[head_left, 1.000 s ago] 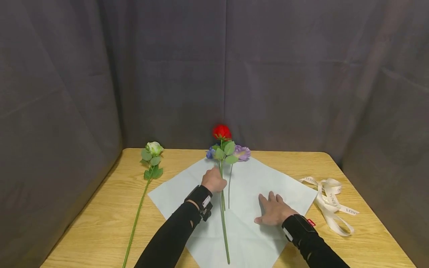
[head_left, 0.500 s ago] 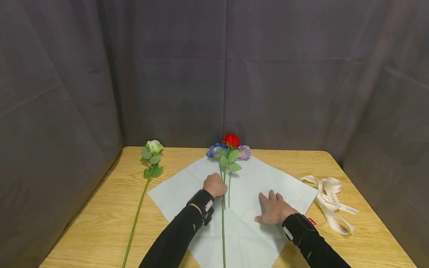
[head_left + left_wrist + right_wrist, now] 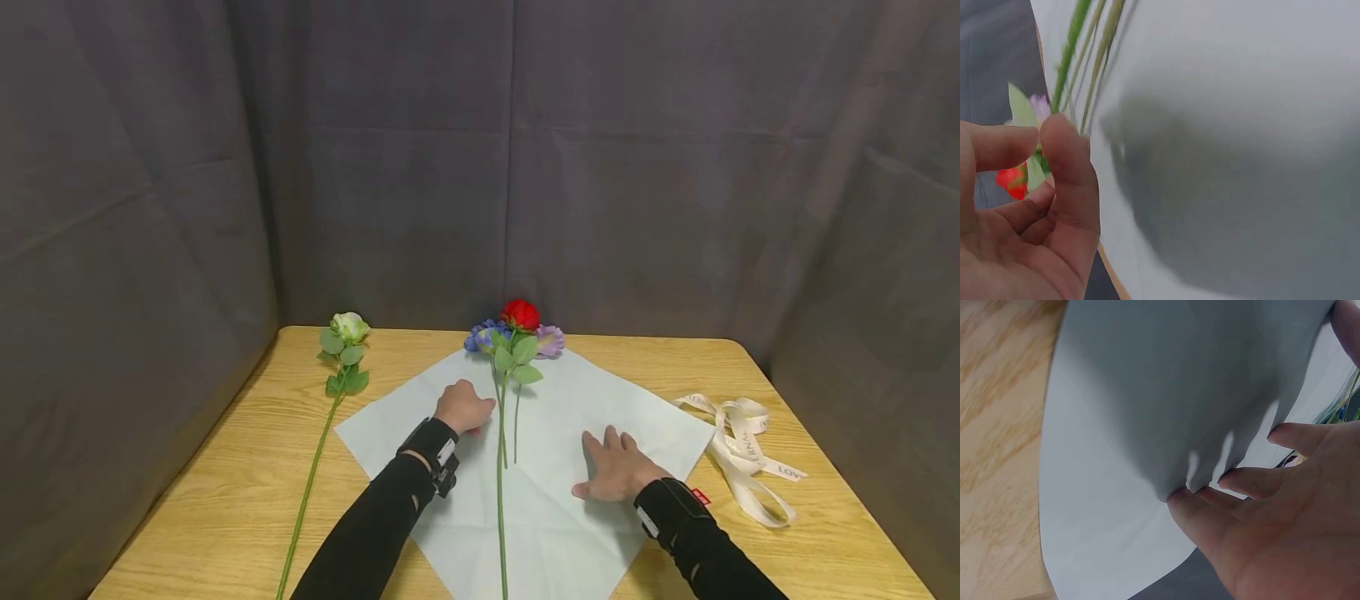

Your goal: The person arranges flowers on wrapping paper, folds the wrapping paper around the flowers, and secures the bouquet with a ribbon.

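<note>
A red rose (image 3: 521, 315) with a long green stem lies on the white wrapping paper (image 3: 558, 533), over a blue flower (image 3: 483, 336) and a purple flower (image 3: 550, 341). Just left of the stems is my left hand (image 3: 462, 407), its fingers loosely bent and nothing held between them. The left wrist view has the green stem (image 3: 1072, 50) passing beyond the fingertips, with a small gap between thumb and index finger. My right hand (image 3: 617, 471) rests on the paper's right side with fingers spread; its fingertips (image 3: 1179, 499) touch the sheet.
A pale green rose (image 3: 349, 327) with a long stem lies on the wooden table (image 3: 202, 500) at the left. Looped white printed ribbon (image 3: 742, 450) lies right of the paper. Dark grey cloth (image 3: 397, 167) surrounds the back and sides.
The red rose has come down onto the other flowers, its head shifting slightly right and nearer. My left hand has let go of its stem and moved left. The right hand stays in place.
</note>
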A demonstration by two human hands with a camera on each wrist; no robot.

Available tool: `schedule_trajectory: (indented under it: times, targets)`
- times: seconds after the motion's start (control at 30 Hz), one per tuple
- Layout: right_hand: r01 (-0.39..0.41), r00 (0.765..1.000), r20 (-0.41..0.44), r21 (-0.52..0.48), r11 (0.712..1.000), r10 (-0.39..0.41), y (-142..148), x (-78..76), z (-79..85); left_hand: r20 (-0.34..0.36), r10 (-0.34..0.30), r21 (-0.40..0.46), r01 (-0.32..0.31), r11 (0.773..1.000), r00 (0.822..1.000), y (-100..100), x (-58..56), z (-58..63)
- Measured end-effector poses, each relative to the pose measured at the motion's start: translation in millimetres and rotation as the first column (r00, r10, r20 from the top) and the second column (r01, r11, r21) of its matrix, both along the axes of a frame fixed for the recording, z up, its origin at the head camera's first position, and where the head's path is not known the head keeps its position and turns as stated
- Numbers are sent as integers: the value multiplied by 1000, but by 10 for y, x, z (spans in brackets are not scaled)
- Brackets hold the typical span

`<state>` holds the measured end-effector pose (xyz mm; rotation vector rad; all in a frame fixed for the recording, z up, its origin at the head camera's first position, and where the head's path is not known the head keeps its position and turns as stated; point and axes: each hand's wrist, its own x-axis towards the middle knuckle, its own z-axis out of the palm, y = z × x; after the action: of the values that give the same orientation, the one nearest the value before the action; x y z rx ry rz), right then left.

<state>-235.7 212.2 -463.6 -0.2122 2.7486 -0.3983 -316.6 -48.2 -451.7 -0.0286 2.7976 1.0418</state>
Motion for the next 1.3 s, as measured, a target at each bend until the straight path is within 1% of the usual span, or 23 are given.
schedule_trajectory:
  times: [0.17, 0.33, 0.43, 0.53, 0.63, 0.8, 0.87, 0.97, 1.03, 1.1, 1.13, 1.2, 1.3]
  targets:
    - [-3, 1000, 6, 2, 1000, 3, 7, -4, -4, -31, 37, -60, -39, 997, 999, -299, -43, 81]
    - [-8, 1000, 24, 13, 1000, 8, 15, -29, -7, -35, 84, -113, -87, 990, 996, -655, -96, 196]
    - [-12, 1000, 25, 18, 1000, 12, 13, -34, 0, -44, 125, -123, -130, 984, 991, -864, -137, 228]
    - [-15, 1000, 24, 24, 1000, 15, 8, -29, 17, -61, 150, -127, -157, 979, 987, -1062, -141, 259]
    - [-16, 1000, 21, 28, 999, 16, 3, -27, 26, -75, 153, -139, -163, 977, 985, -1259, -121, 278]
    - [-23, 1000, 14, 26, 999, 23, -3, -23, 30, -74, 160, -178, -171, 969, 984, -1581, -34, 348]
    - [-24, 1000, 13, 29, 999, 24, -5, -22, 29, -84, 162, -203, -176, 963, 983, -1715, 5, 368]
    - [-25, 1000, 16, 30, 999, 24, -5, -22, 26, -90, 146, -274, -166, 947, 985, -1921, 56, 346]
    - [-26, 1000, 18, 29, 999, 25, -5, -24, 27, -63, 139, -306, -152, 940, 988, -2040, 101, 324]
    - [-26, 999, 20, 25, 999, 26, -8, -24, 31, -10, 124, -331, -121, 936, 992, -2146, 146, 305]
    - [-24, 999, 22, 26, 999, 23, -9, -24, 31, 22, 113, -329, -100, 939, 993, -2188, 169, 298]
    - [-18, 1000, 26, 25, 1000, 17, -9, -23, 29, 95, 93, -294, -61, 954, 991, -2248, 209, 295]
    - [-12, 1000, 26, 26, 1000, 12, -11, -14, 27, 196, 52, -242, -3, 970, 979, -2294, 243, 295]
